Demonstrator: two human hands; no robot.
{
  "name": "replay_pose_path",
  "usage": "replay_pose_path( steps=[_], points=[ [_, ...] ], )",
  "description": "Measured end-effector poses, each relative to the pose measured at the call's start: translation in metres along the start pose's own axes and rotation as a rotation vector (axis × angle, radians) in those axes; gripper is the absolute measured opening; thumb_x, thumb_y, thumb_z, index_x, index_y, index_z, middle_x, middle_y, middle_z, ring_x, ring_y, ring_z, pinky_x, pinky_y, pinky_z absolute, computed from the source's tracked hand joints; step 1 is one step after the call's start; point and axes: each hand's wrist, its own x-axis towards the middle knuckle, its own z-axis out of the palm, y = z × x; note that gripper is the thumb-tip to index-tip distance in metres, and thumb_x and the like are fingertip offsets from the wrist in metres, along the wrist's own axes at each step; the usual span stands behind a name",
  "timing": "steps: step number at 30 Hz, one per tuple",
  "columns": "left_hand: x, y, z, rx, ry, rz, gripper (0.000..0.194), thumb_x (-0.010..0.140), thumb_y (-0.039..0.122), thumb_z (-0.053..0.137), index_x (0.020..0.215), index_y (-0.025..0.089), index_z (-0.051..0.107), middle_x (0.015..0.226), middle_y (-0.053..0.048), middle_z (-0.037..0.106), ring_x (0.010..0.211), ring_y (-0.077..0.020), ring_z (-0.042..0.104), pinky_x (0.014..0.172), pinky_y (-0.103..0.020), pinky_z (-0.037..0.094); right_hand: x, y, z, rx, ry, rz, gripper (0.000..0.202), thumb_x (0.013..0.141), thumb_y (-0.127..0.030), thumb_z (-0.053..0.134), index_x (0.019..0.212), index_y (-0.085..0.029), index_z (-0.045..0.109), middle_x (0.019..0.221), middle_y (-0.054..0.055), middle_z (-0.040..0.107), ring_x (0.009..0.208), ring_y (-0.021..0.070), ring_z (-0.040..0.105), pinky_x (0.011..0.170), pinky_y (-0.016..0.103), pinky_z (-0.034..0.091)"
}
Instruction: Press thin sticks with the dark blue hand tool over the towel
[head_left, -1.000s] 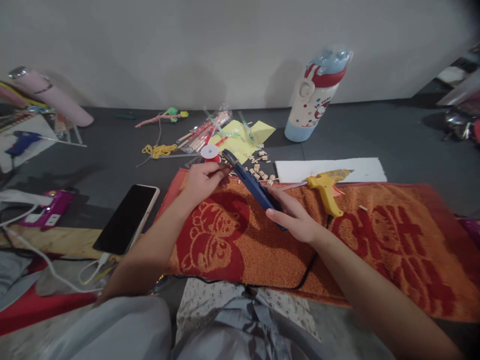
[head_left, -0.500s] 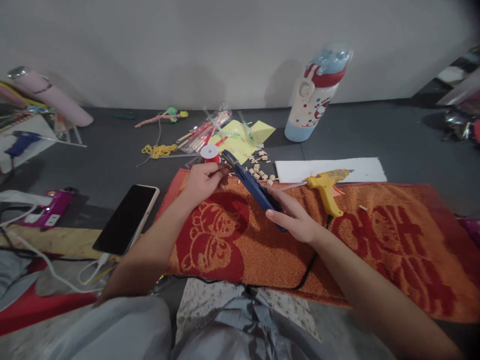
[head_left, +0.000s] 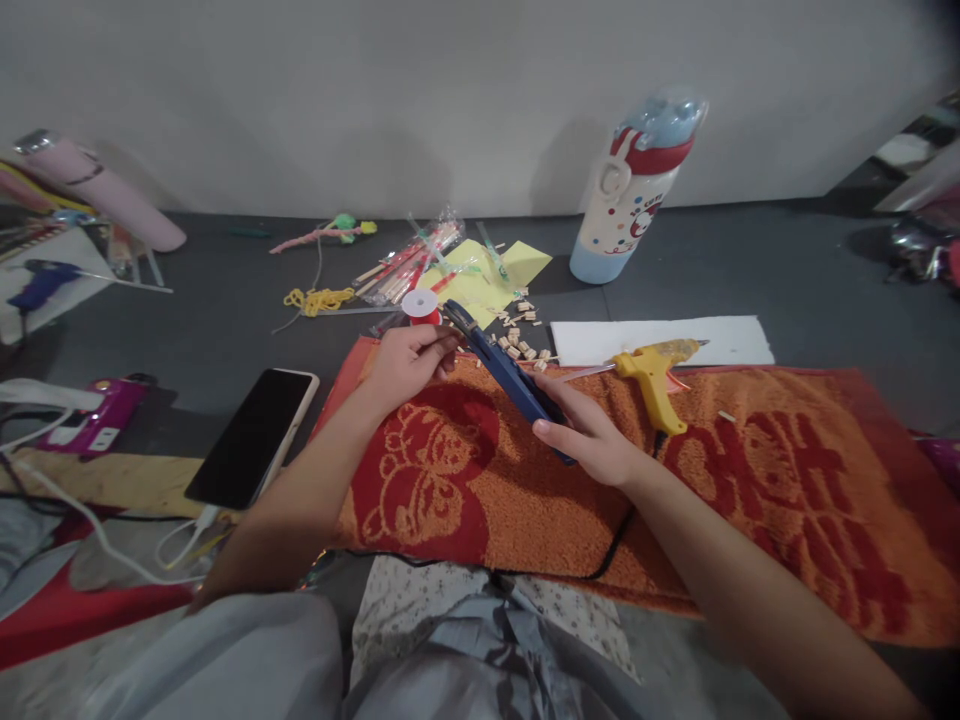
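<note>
My right hand [head_left: 589, 430] is wrapped round the near end of a long dark-blue stapler-shaped hand tool [head_left: 510, 378], whose exact kind I cannot make out. The tool slants up and left over an orange and red towel [head_left: 555, 520]. At its far end, beside the metal part, my left hand [head_left: 412, 362] is closed in a pinch; what lies between the fingers is too small to name. Small cut wooden pieces [head_left: 516, 345] are scattered just beyond the tool. A spool of red thread [head_left: 421, 306] stands behind my left fingers.
A yellow glue gun [head_left: 654, 375] rests across a white strip [head_left: 720, 338] and the towel. Behind are yellow paper [head_left: 469, 290], bagged sticks [head_left: 405, 265] and an upright bottle [head_left: 626, 200]. On the left lie a phone [head_left: 251, 438], a purple power strip [head_left: 105, 415] and a blue glue gun [head_left: 45, 285].
</note>
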Motion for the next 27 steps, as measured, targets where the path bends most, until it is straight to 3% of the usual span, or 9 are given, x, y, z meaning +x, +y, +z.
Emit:
replay_pose_path(
  steps=[10, 18, 27],
  points=[
    [0.0005, -0.0039, -0.0004, -0.046, 0.001, -0.072, 0.027, 0.084, 0.029, 0.054, 0.061, 0.014, 0.057, 0.051, 0.000, 0.058, 0.043, -0.0089, 0.055, 0.044, -0.017, 0.042, -0.0002, 0.0011, -0.0012, -0.025, -0.003, 0.068, 0.064, 0.086, -0.060, 0.055, 0.138, -0.023, 0.051, 0.139, 0.011, 0.058, 0.127, 0.0313, 0.054, 0.109, 0.050, 0.038],
    [0.0019, -0.0029, 0.0018, -0.007, 0.049, -0.047, 0.026, 0.083, 0.027, 0.055, 0.061, 0.013, 0.058, 0.050, 0.001, 0.058, 0.043, -0.0082, 0.054, 0.044, -0.016, 0.041, 0.0018, 0.0002, -0.0005, -0.078, 0.022, 0.042, 0.059, 0.088, -0.059, 0.052, 0.133, -0.021, 0.055, 0.126, 0.011, 0.067, 0.116, 0.0298, 0.061, 0.102, 0.046, 0.044],
    [0.0024, -0.0045, 0.0021, 0.020, 0.050, -0.053, 0.028, 0.084, 0.028, 0.054, 0.060, 0.014, 0.058, 0.052, 0.000, 0.059, 0.044, -0.0086, 0.054, 0.046, -0.018, 0.042, 0.0020, 0.0005, 0.0015, -0.075, 0.022, 0.053, 0.060, 0.089, -0.059, 0.052, 0.135, -0.022, 0.054, 0.131, 0.011, 0.064, 0.119, 0.0304, 0.059, 0.104, 0.047, 0.043]
  ],
)
